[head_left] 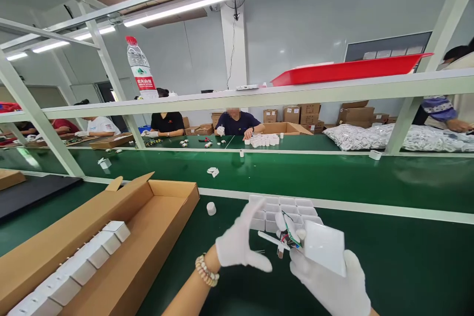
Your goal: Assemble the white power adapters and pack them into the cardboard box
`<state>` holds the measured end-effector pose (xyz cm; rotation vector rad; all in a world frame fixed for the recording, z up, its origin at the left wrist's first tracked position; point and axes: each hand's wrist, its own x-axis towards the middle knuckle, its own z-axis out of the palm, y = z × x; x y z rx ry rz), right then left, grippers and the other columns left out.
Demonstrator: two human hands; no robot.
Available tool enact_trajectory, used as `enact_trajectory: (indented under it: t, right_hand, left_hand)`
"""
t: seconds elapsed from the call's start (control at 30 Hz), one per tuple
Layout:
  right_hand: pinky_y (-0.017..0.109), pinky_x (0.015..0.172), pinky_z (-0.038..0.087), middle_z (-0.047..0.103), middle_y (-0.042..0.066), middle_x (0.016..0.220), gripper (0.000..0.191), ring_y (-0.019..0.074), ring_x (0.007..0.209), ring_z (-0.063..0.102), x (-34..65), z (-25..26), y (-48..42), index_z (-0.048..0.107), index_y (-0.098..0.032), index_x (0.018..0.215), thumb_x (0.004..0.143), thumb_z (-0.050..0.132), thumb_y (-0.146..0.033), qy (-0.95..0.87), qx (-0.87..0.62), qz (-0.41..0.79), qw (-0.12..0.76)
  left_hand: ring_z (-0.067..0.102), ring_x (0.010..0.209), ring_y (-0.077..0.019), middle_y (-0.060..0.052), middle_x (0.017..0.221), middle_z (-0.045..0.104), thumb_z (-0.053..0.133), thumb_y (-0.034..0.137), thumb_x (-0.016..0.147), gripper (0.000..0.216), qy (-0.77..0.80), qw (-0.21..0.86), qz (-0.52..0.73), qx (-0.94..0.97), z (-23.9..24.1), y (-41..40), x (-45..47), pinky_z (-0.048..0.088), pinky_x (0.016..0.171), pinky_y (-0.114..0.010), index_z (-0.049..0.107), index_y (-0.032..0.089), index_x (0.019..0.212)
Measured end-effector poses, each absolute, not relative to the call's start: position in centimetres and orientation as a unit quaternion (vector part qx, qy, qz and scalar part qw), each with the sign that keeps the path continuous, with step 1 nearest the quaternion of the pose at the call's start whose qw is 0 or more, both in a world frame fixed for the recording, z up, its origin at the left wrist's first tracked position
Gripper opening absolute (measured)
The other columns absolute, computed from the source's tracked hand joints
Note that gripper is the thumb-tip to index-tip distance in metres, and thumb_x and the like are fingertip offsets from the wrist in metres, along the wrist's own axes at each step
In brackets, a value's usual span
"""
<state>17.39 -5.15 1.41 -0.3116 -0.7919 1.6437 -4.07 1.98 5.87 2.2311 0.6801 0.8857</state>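
Both of my hands wear white gloves. My right hand (329, 276) grips a white plastic housing (324, 247). From its left side stick out a green circuit board (292, 229), thin coloured wires and a small metal plug. My left hand (242, 242) is apart from it, thumb and fingers spread with nothing between them. Behind my hands stands a group of open white boxes (272, 210) in rows, partly covered by the housing and my left fingers. A small white cap (211, 208) sits on the green table to the left of them.
At left lies an open cardboard box (174, 197) with a row of white units (87, 261). A green conveyor belt (259, 173) crosses behind, carrying small white parts (213, 172). Overhead a shelf (207, 104) holds a bottle (142, 71) and red tray (348, 71). Co-workers sit opposite.
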Motion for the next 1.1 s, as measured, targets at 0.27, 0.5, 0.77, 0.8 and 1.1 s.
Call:
enact_trajectory:
  t: [0.27, 0.5, 0.77, 0.8, 1.1]
  right_hand:
    - [0.025, 0.05, 0.03, 0.048, -0.003, 0.059, 0.057, 0.0085, 0.045, 0.028, 15.3, 0.1, -6.1, 0.066, -0.023, 0.104, 0.065, 0.062, -0.064, -0.326, -0.011, 0.783, 0.53]
    - [0.028, 0.057, 0.039, 0.059, -0.002, 0.067, 0.075, 0.0155, 0.057, 0.05, 16.9, 0.3, -4.6, 0.053, -0.028, 0.116, 0.053, 0.076, -0.061, -0.56, -0.075, 0.687, 0.458]
    - [0.043, 0.089, 0.045, 0.048, 0.009, 0.122, 0.067, 0.0276, 0.1, 0.055, 17.3, 1.1, -5.2, 0.049, -0.028, 0.12, 0.06, 0.078, -0.038, -0.682, -0.331, 0.448, 0.473]
    - [0.045, 0.094, 0.042, 0.047, 0.009, 0.125, 0.067, 0.0292, 0.107, 0.052, 17.1, 1.0, -5.3, 0.048, -0.029, 0.122, 0.062, 0.077, -0.035, -0.676, -0.345, 0.448, 0.472]
    - [0.043, 0.088, 0.047, 0.056, 0.007, 0.112, 0.057, 0.0255, 0.1, 0.056, 16.2, 0.4, -5.1, 0.043, -0.026, 0.119, 0.07, 0.074, -0.032, -0.579, -0.356, 0.562, 0.471]
  left_hand:
    - [0.053, 0.101, -0.0247, -0.01, 0.108, 0.054, 0.076, 0.056, 0.059, 0.079, 0.173, 0.51, 0.513, 0.668, 3.3, -1.9, 1.0, 0.04, 0.096, -0.041, 0.045, 0.021, 0.124]
    - [0.057, 0.096, -0.0248, -0.01, 0.105, 0.061, 0.072, 0.04, 0.071, 0.051, 0.221, 0.472, 0.521, 0.676, 5.0, -1.3, -0.9, 0.046, 0.085, -0.036, 0.057, 0.018, 0.114]
    - [0.058, 0.101, -0.0276, -0.009, 0.113, 0.061, 0.076, 0.038, 0.066, 0.069, 0.193, 0.475, 0.527, 0.677, 5.5, -1.0, -3.7, 0.046, 0.091, -0.04, 0.052, 0.024, 0.128]
    - [0.058, 0.102, -0.029, -0.01, 0.112, 0.062, 0.077, 0.037, 0.063, 0.071, 0.195, 0.475, 0.51, 0.69, 5.6, -1.3, -3.8, 0.045, 0.092, -0.041, 0.052, 0.023, 0.128]
    - [0.057, 0.104, -0.0257, -0.008, 0.111, 0.061, 0.074, 0.033, 0.07, 0.075, 0.181, 0.512, 0.521, 0.659, 5.2, -1.0, -2.0, 0.044, 0.095, -0.044, 0.038, 0.031, 0.136]
